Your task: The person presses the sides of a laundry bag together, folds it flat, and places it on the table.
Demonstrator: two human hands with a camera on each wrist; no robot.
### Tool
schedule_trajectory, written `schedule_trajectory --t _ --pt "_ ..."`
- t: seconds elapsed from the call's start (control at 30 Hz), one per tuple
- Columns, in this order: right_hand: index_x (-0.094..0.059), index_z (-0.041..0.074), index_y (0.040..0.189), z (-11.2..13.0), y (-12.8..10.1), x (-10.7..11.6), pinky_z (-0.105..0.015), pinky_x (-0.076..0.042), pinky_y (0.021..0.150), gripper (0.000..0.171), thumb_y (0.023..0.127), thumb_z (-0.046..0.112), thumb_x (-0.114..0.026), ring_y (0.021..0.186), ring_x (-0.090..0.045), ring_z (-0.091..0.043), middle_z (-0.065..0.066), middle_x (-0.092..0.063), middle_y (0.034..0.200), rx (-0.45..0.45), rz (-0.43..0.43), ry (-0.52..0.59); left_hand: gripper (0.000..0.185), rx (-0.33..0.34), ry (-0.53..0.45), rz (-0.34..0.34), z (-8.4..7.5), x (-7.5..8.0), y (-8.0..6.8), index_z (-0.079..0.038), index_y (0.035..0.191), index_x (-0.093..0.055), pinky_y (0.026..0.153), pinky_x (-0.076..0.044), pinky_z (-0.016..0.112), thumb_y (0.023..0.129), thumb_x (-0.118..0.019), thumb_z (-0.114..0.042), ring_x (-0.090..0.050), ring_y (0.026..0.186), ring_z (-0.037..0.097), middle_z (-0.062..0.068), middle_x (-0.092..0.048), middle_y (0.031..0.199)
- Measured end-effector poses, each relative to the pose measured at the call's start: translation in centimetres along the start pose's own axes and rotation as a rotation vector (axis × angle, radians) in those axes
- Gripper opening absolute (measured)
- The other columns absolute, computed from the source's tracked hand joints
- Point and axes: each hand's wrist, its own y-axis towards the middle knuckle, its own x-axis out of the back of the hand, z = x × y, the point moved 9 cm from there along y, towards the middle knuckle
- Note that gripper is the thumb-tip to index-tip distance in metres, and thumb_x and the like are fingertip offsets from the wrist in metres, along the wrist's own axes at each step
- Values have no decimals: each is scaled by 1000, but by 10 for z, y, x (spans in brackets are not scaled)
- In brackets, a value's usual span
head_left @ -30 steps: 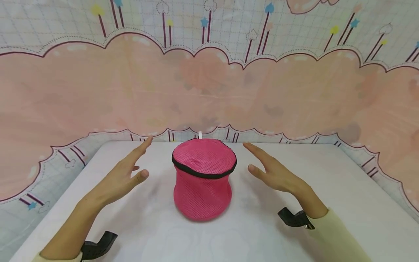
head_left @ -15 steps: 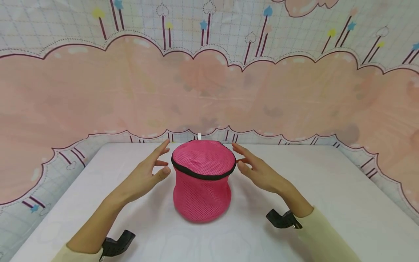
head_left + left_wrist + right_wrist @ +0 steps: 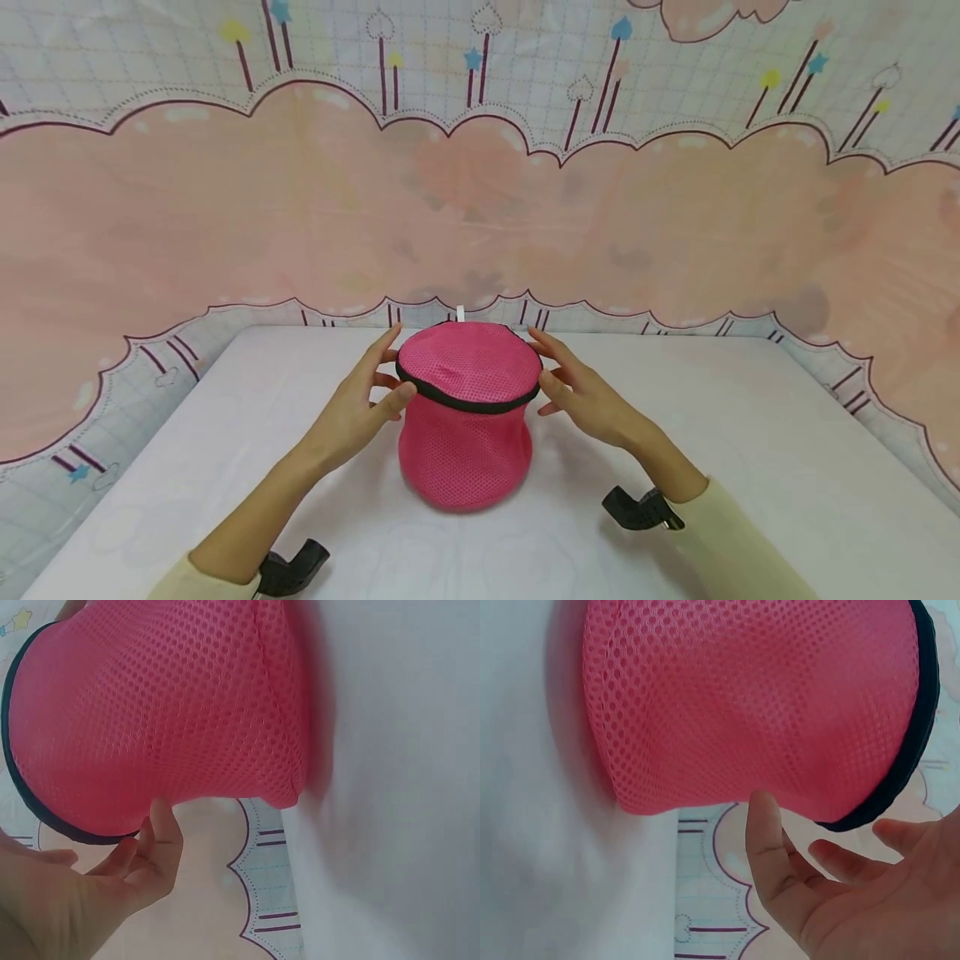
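Note:
A pink mesh zip bag (image 3: 465, 417) shaped like a drum, with a black band round its lid, stands upright on the white table (image 3: 750, 433). My left hand (image 3: 360, 408) is against its left side at the band, fingers spread and nearly straight. The thumb (image 3: 166, 825) touches the mesh just under the band. My right hand (image 3: 592, 400) mirrors it on the right side, its thumb (image 3: 763, 825) at the mesh below the band and its fingers reaching round the back of the lid. The bag (image 3: 165, 720) fills both wrist views (image 3: 757, 705).
A pink and white cartoon backdrop (image 3: 480, 208) wraps round the table's far and side edges. A small white tab (image 3: 461, 313) sticks up behind the bag's lid. Bare table surface lies on both sides and in front.
Both hands have closed in from either side of the bag and now touch it at the black band. The bag has stayed in place.

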Motion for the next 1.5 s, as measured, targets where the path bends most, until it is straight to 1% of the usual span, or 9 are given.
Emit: schedule_trajectory --t 0.13,0.3,0.43,0.6,0.73,0.93,1.17,1.33,1.5 --pt "-15 27 154 -2 0 -4 -34 -54 78 65 99 38 -48 104 -58 -30 -12 -28 151 -5 4 43 79 8 -58 -1 3 -5 1 -21 154 -17 70 -55 32 92 -59 -45 -55 101 26 15 -41 134" --pt "-11 25 154 -1 2 -12 -37 -56 75 69 99 39 -49 114 -52 -34 -13 -26 151 28 26 148 77 41 -99 26 6 -14 2 -25 153 -18 74 -54 37 91 -61 -37 -54 102 27 12 -42 132" --pt "-13 22 154 0 5 -17 -40 -56 75 66 100 40 -46 117 -49 -37 -11 -22 152 59 37 227 77 35 -107 29 5 -15 1 -30 153 -18 76 -51 40 90 -62 -35 -54 102 25 7 -43 130" --pt "-17 18 153 2 7 -21 -43 -55 75 65 99 44 -43 117 -46 -38 -12 -21 151 75 47 306 76 21 -128 42 4 -16 2 -32 152 -18 77 -52 40 91 -62 -34 -53 102 25 5 -42 131" --pt "-18 19 153 3 8 -23 -43 -55 76 66 99 48 -42 119 -43 -39 -12 -21 151 74 41 320 75 15 -152 60 1 -18 1 -32 152 -19 78 -53 40 90 -63 -34 -51 104 27 4 -38 137" --pt "-18 20 152 3 8 -30 -43 -54 81 64 99 46 -41 125 -37 -40 -12 -21 150 68 52 350 75 19 -199 81 -1 -22 1 -27 152 -21 78 -52 39 90 -62 -36 -48 109 31 6 -35 140" --pt "-17 19 152 1 7 -35 -44 -51 86 63 100 47 -37 127 -34 -39 -11 -21 150 60 47 379 70 63 -335 102 6 -26 2 -18 151 -20 76 -49 35 94 -57 -34 -44 117 34 11 -27 147" --pt "-17 16 152 1 7 -38 -43 -51 87 65 100 49 -36 126 -36 -38 -13 -20 150 68 43 427 70 90 -324 112 8 -27 0 -21 151 -20 81 -48 39 93 -57 -35 -42 122 35 10 -29 146" --pt "-16 14 152 1 8 -41 -42 -50 88 64 100 46 -37 126 -35 -38 -15 -20 150 61 39 482 73 102 -339 139 8 -31 -2 -21 151 -18 84 -46 40 91 -57 -34 -38 123 35 12 -29 145"
